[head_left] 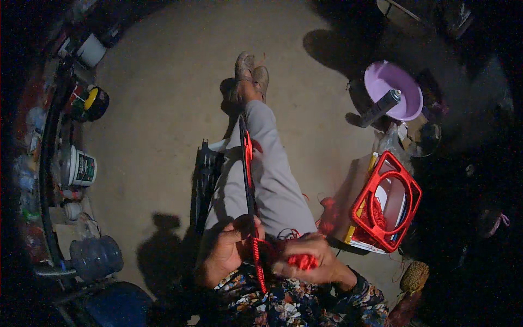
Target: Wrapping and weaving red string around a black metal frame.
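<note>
Thin, smooth blk frame [250,191] w/ ribbed red cord [257,264]; L hand [227,250] pinches frame, R hand [317,256], blurred, curls round red yarn [302,262].

Cord [258,264] before shirt [294,297], bucket [83,168] left, box [397,197] right

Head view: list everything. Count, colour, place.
Held frame: one, black, in left hand
Cord: several bunches, red, right hand and box
Ring frame: one, red, over box
Box: one, yellow-edged, right
Basin: one, purple, upper right
Can: one, dark, by basin
Bucket: one, white, left
Jug: one, bluish, lower left
Slatted object: one, black, by legs
Clutter: uncounted, mixed, left edge
Shoes: two, brown, top centre
Legs: two, grey, centre
Left hand, right hand: two, bare, lower centre
</note>
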`<action>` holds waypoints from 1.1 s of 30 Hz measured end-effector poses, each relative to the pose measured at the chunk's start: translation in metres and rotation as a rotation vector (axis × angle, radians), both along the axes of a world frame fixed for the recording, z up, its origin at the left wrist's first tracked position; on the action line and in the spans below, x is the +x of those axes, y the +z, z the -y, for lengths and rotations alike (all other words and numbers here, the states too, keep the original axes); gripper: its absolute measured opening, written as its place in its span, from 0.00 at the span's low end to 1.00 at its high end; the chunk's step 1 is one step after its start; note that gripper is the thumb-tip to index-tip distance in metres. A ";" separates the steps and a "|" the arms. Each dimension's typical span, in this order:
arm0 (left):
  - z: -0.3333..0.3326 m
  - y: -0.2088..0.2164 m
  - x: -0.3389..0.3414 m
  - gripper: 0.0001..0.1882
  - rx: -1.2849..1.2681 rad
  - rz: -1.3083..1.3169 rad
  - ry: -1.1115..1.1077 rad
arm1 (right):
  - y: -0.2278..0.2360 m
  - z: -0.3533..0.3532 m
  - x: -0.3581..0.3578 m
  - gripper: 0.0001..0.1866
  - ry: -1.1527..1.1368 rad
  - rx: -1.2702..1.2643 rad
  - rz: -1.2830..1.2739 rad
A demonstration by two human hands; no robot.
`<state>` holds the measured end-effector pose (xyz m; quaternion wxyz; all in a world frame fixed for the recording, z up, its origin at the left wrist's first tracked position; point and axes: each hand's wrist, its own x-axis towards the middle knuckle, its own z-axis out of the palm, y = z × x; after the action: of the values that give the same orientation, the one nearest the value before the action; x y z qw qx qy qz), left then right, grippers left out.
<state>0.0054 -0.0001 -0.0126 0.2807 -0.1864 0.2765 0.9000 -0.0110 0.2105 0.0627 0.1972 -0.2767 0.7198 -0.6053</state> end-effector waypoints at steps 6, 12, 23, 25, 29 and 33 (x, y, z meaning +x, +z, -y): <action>-0.001 -0.001 0.003 0.18 0.050 -0.026 0.025 | -0.011 -0.006 -0.016 0.10 -0.474 0.118 0.503; 0.003 -0.009 0.001 0.17 0.149 -0.018 -0.005 | -0.010 0.002 -0.020 0.15 -0.283 0.002 0.140; 0.003 -0.007 0.003 0.15 0.139 0.003 0.050 | -0.019 0.018 -0.023 0.09 -0.145 -0.034 0.138; 0.002 -0.007 0.004 0.15 0.125 0.012 0.062 | -0.019 0.017 -0.023 0.09 -0.132 0.001 0.161; 0.003 -0.008 0.004 0.15 0.136 -0.003 0.060 | -0.018 0.014 -0.030 0.07 -0.097 -0.065 0.285; 0.002 -0.007 0.002 0.15 0.129 0.017 0.037 | -0.014 0.010 -0.039 0.08 0.028 0.146 0.247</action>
<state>0.0076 -0.0020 -0.0200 0.2779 -0.1807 0.2119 0.9194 -0.0498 0.2003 0.0489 0.3123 -0.1950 0.7281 -0.5782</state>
